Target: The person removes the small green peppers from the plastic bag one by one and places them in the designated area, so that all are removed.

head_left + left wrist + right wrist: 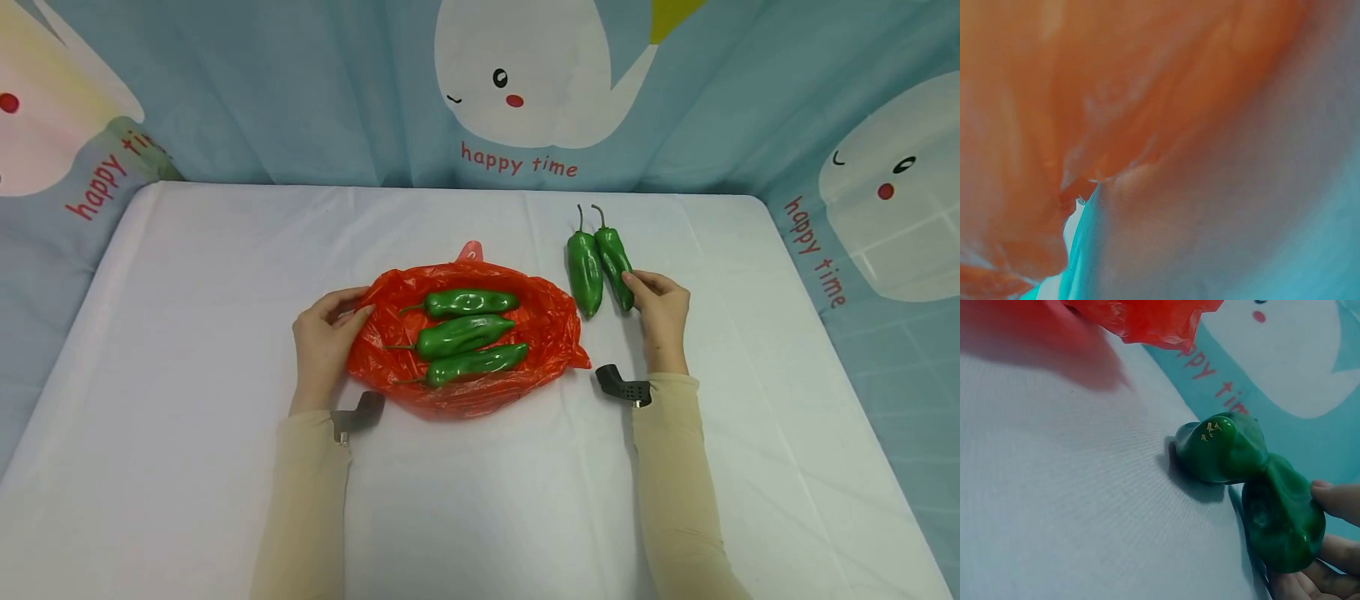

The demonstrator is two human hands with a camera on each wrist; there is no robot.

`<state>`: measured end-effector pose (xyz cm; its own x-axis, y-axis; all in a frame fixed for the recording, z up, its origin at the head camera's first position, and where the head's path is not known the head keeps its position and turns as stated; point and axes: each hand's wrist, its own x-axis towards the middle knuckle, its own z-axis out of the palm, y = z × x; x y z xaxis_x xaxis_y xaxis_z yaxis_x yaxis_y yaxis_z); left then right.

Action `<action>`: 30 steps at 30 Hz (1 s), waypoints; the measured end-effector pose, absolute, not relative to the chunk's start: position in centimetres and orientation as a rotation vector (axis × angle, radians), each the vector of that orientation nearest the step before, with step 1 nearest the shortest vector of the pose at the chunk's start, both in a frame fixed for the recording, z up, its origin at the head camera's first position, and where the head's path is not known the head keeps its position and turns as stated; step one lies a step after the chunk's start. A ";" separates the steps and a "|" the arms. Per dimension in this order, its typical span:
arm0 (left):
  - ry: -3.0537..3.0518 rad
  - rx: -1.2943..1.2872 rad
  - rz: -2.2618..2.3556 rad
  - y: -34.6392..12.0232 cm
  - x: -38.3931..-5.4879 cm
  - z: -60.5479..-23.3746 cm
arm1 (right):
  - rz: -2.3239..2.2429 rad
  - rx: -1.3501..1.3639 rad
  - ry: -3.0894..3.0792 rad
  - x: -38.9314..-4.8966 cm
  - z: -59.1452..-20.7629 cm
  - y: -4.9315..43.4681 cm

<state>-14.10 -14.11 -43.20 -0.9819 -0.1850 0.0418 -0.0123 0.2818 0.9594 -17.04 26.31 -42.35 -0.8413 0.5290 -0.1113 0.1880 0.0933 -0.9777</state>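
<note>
An open red plastic bag [553,321] lies mid-table, its left rim pinched by my left hand [321,342]. Three green chili peppers lie side by side in it: a top one [480,302], a middle one [467,335] and a bottom one [480,364], stems to the left. Right of the bag, two more peppers lie with stems pointing away. My right hand [662,312] pinches the lower end of the right-hand pepper [1286,515] between thumb and fingers. The left-hand pepper [1225,450] rests against it. Blurred orange-red bag plastic [1104,94] fills much of the left wrist view.
A white cloth covers the table [480,508]. Behind it and at both sides hangs a blue curtain [315,92] printed with white whales. Black wrist cameras, left [367,410] and right [618,385], stick out inward from the beige sleeves near the bag.
</note>
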 end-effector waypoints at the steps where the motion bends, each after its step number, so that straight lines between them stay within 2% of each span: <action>1: -2.395 0.186 -1.793 -14.1 -14.1 -43.2 | 1.823 -0.713 -2.094 -17.0 -42.3 26.3; 30: -2.411 0.207 -1.781 -14.0 -14.2 -43.3 | 1.956 -0.627 -2.124 -17.0 -42.2 27.1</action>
<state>-14.16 -14.05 -43.27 -0.9812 -0.1908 0.0282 -0.0292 0.2913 0.9562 -16.98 27.08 -42.24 -0.8933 0.4252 -0.1455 0.1799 0.0417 -0.9828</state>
